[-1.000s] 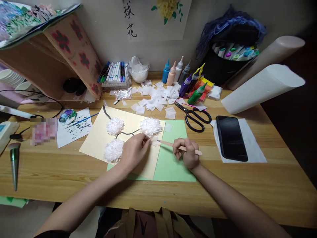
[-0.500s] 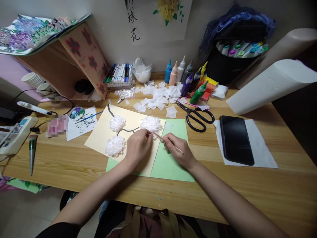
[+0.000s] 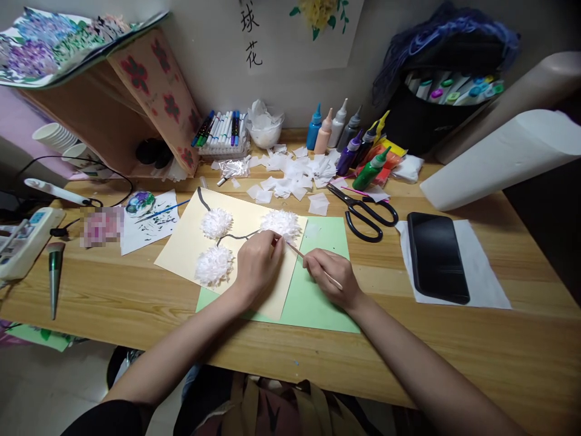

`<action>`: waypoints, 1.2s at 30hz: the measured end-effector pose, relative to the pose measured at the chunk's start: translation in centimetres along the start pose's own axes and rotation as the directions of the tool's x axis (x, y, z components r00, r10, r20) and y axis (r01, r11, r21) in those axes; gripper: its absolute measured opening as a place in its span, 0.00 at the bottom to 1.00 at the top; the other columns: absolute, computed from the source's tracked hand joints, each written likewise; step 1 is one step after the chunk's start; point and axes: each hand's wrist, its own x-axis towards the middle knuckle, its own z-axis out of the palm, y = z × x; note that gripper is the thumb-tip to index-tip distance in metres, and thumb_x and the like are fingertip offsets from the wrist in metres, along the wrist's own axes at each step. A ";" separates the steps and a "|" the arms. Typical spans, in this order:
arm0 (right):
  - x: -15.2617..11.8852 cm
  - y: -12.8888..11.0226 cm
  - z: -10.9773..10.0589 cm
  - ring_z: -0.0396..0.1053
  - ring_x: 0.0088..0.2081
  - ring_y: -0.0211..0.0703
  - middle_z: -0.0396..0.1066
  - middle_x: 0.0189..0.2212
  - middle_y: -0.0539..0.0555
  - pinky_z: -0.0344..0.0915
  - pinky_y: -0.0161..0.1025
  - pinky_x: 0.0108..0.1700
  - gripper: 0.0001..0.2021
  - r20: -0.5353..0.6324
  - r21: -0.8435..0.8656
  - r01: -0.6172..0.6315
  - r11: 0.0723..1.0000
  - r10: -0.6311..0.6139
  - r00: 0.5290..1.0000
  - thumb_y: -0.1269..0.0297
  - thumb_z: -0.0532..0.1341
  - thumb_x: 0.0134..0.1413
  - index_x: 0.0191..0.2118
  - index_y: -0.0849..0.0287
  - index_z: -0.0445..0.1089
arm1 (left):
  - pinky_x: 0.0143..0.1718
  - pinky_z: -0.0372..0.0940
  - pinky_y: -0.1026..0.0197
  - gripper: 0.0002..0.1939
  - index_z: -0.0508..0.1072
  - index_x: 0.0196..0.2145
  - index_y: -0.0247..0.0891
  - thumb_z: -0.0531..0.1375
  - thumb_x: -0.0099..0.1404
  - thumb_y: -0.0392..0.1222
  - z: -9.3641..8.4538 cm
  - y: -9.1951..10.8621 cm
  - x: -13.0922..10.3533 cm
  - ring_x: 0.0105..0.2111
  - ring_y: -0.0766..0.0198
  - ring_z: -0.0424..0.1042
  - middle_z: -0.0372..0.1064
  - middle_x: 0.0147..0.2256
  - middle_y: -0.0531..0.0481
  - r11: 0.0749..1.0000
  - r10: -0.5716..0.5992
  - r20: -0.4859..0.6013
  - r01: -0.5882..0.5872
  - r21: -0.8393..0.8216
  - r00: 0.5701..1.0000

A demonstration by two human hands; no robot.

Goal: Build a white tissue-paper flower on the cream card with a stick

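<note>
A cream sheet [image 3: 181, 260] with dark painted stems lies on a green sheet [image 3: 318, 303]. On it sit three fluffy white paper flowers: an upper left flower [image 3: 216, 223], a lower left flower [image 3: 214, 264] and a right flower [image 3: 281, 223]. My left hand [image 3: 258, 263] rests on the cream sheet just below the right flower, fingers pinched together; what is in them is hidden. Over the green sheet, my right hand [image 3: 333, 275] grips a thin wooden stick [image 3: 296, 249], whose tip points at the right flower's lower edge beside my left fingertips.
Loose tissue squares [image 3: 290, 175] lie behind the sheets, near a bowl [image 3: 265, 128] of tissue and several paint bottles, one a green bottle [image 3: 372, 169]. Black scissors [image 3: 363, 212] and a phone [image 3: 438, 257] are to the right. A makeup brush [image 3: 54, 278] lies at left.
The whole view has shifted slightly. My right hand and the stick sit a little farther from the right flower; my left hand stays pinched beside it.
</note>
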 end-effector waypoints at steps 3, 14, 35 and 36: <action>0.2 0.2 0.2 0.60 0.24 0.35 0.60 0.20 0.48 0.58 0.34 0.29 0.12 0.022 -0.009 -0.024 1.000 0.024 0.999 0.66 0.48 0.63 0.29 0.57 0.62 | 0.28 0.56 0.62 0.11 0.70 0.32 0.36 0.52 0.67 0.43 0.2 -0.1 0.0 0.25 0.66 0.65 0.71 0.27 0.49 1.000 0.019 -0.020 -0.019 -0.018 1.000; 0.6 0.2 0.7 0.60 0.26 0.36 0.61 0.22 0.48 0.57 0.34 0.31 0.12 0.065 -0.025 -0.145 0.989 0.146 0.987 0.64 0.48 0.64 0.30 0.57 0.61 | 0.32 0.58 0.60 0.09 0.61 0.35 0.38 0.45 0.70 0.39 0.4 -0.7 -0.3 0.30 0.62 0.65 0.67 0.31 0.47 0.960 -0.193 0.017 0.193 -0.203 0.981; -0.1 -0.3 0.9 0.59 0.19 0.34 0.60 0.16 0.46 0.56 0.33 0.25 0.17 -0.115 0.141 -0.275 0.951 0.292 0.950 0.61 0.47 0.63 0.25 0.58 0.63 | 0.28 0.55 0.60 0.09 0.57 0.32 0.40 0.43 0.70 0.39 0.8 -1.2 -0.1 0.26 0.62 0.62 0.61 0.25 0.51 0.951 -0.230 0.068 0.239 -0.195 0.971; -0.1 -0.3 0.9 0.60 0.19 0.34 0.60 0.16 0.46 0.57 0.34 0.24 0.17 -0.115 0.140 -0.270 0.953 0.287 0.951 0.61 0.46 0.63 0.25 0.58 0.63 | 0.28 0.55 0.60 0.09 0.57 0.32 0.40 0.43 0.70 0.39 0.8 -1.2 -0.1 0.26 0.62 0.62 0.61 0.25 0.51 0.950 -0.231 0.070 0.241 -0.198 0.970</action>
